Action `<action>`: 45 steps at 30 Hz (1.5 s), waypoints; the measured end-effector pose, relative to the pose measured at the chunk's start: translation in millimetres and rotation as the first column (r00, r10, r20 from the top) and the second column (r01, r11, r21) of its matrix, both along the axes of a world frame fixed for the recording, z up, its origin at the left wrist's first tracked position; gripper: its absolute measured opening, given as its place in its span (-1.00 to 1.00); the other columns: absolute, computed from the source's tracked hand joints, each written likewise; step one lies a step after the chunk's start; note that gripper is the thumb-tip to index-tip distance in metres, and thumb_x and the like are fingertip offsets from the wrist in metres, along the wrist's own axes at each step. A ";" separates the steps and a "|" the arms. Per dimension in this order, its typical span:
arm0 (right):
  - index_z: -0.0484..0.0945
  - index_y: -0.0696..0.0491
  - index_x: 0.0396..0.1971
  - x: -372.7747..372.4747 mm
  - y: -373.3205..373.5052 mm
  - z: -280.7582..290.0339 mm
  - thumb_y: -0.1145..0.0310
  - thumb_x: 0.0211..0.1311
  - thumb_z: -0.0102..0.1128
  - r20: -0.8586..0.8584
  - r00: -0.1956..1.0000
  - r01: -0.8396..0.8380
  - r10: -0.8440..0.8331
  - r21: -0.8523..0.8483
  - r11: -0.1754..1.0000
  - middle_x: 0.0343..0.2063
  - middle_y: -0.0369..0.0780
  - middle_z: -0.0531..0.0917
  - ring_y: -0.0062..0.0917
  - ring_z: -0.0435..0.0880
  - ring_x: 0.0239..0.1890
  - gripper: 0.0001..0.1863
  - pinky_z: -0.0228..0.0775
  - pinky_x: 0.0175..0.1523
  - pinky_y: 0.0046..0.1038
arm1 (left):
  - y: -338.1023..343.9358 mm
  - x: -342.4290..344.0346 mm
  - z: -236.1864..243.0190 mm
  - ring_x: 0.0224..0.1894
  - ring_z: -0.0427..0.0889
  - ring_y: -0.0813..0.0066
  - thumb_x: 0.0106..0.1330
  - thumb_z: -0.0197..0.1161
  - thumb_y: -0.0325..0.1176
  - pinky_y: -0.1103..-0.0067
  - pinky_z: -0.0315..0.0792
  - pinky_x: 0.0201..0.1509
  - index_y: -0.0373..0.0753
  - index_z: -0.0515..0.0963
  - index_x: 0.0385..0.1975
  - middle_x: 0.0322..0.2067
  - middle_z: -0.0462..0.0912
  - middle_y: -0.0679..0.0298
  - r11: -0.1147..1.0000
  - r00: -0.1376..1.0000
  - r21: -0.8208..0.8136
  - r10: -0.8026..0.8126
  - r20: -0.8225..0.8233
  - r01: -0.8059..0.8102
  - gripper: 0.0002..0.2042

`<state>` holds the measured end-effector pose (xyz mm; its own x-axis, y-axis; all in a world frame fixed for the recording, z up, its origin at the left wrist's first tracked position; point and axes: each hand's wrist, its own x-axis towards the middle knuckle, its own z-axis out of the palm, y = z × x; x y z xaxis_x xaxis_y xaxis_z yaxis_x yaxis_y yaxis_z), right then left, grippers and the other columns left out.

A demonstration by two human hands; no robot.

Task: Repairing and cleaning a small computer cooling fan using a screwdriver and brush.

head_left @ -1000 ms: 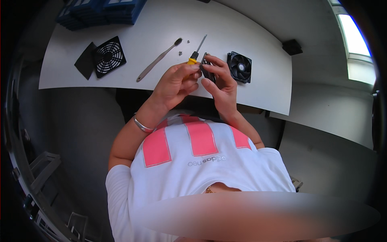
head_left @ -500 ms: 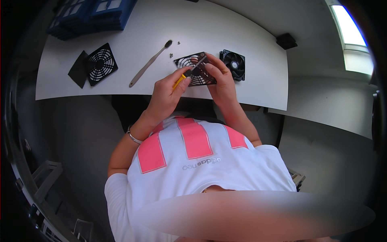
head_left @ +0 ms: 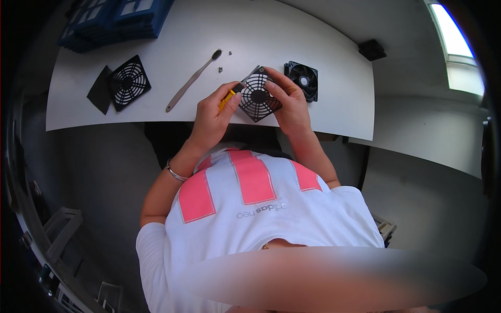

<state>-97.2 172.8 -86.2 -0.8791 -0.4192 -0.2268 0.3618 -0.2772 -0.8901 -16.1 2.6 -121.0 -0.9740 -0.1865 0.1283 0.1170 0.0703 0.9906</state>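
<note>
My left hand (head_left: 213,116) is closed round the yellow-and-black handle of a utility knife (head_left: 228,99). Its grey blade reaches up to the left edge of a square black fan grille (head_left: 258,97), partly behind it. The grille's right corner is pinched by my right hand (head_left: 293,107), thumb on the front face, and it is tilted up over the table's front edge. Just right of that hand, a black cooling fan (head_left: 303,81) lies on the table. A toothbrush-shaped brush (head_left: 194,80) with a grey handle and dark bristles lies left of the knife.
On the white table (head_left: 172,57), another black fan grille (head_left: 129,82) and a dark filter sheet (head_left: 99,93) overlap at the left. Small screws (head_left: 220,69) lie beyond my hands. Blue bins (head_left: 138,18) stand at the far left, and a black object (head_left: 371,49) sits beyond the right edge.
The grille has been turned from lying square to standing on a corner. The blade has gone from across its face to its upper left edge, and my left hand has shifted slightly left.
</note>
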 end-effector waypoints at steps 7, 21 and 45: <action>0.48 0.20 0.13 8.0 0.9 12.2 0.53 0.33 0.14 0.060 0.994 -0.092 0.092 -0.001 0.996 -0.05 -0.18 0.62 -0.59 0.64 -0.06 -0.63 0.57 -0.01 -0.54 | -1.4 2.4 -0.3 -0.49 0.31 0.76 0.54 0.01 -0.25 0.77 0.25 -0.40 -0.29 0.47 0.00 -0.48 0.42 0.45 0.960 0.991 0.270 -0.098 0.090 0.071 -0.75; 0.59 0.10 -0.04 34.4 -10.8 13.4 0.66 0.08 0.20 -0.458 0.830 -0.193 0.318 0.299 0.934 0.20 -0.15 0.46 -0.46 0.48 0.21 -0.62 0.41 0.18 -0.44 | -4.9 2.5 1.7 -0.26 0.45 0.71 0.57 -0.08 -0.20 0.71 0.37 -0.15 -0.24 0.42 0.04 -0.28 0.49 0.37 0.647 0.970 0.751 -0.241 0.036 0.133 -0.72; 0.35 0.07 0.16 -13.1 -9.3 -1.1 0.20 0.27 0.25 -0.503 0.574 -0.157 0.646 0.707 0.689 -0.06 -0.18 0.56 -0.49 0.51 -0.04 -0.47 0.37 0.05 -0.42 | -1.5 -8.6 -6.7 -0.22 0.53 0.65 0.58 -0.13 -0.16 0.67 0.44 -0.11 -0.21 0.35 0.04 -0.29 0.52 0.33 0.827 0.979 0.555 -0.177 0.100 0.093 -0.73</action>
